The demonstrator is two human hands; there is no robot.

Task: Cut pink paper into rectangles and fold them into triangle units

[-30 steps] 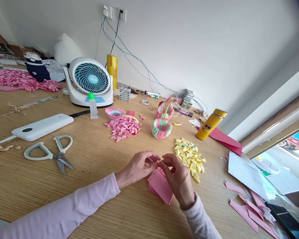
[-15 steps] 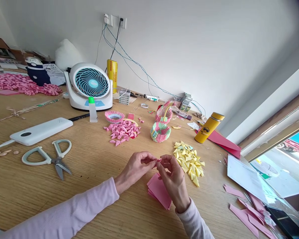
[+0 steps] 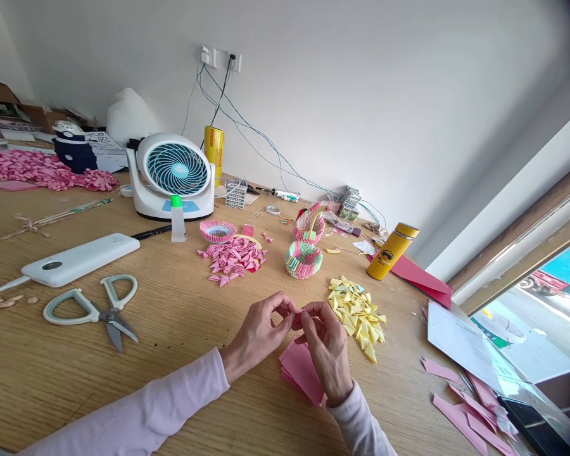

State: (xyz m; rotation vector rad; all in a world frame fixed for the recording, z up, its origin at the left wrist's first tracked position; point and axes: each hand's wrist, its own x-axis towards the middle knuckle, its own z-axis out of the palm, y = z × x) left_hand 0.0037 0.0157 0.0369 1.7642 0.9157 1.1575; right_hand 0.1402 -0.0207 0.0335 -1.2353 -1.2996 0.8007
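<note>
Between the fingertips of my left hand (image 3: 262,330) and my right hand (image 3: 326,345) is a small piece of pink paper (image 3: 297,318), pinched from both sides and mostly covered by fingers. Right below my hands lies a stack of pink paper sheets (image 3: 298,367), partly hidden by my right hand. A pile of folded yellow paper triangles (image 3: 358,315) is just beyond my right hand. Farther back sit a heap of folded pink paper pieces (image 3: 232,258), a round pink paper bowl (image 3: 217,230) and a multicoloured paper basket (image 3: 304,261).
Open scissors (image 3: 107,311) and a white power bank (image 3: 80,258) lie to the left, before a fan (image 3: 175,174) and a glue bottle (image 3: 177,220). At the right are a yellow flask (image 3: 392,252), pink paper strips (image 3: 463,421) and a phone (image 3: 536,424).
Both hands still pinch the pink paper, with slight finger shifts. The view has tilted up a little, so the things on the table appear lower.
</note>
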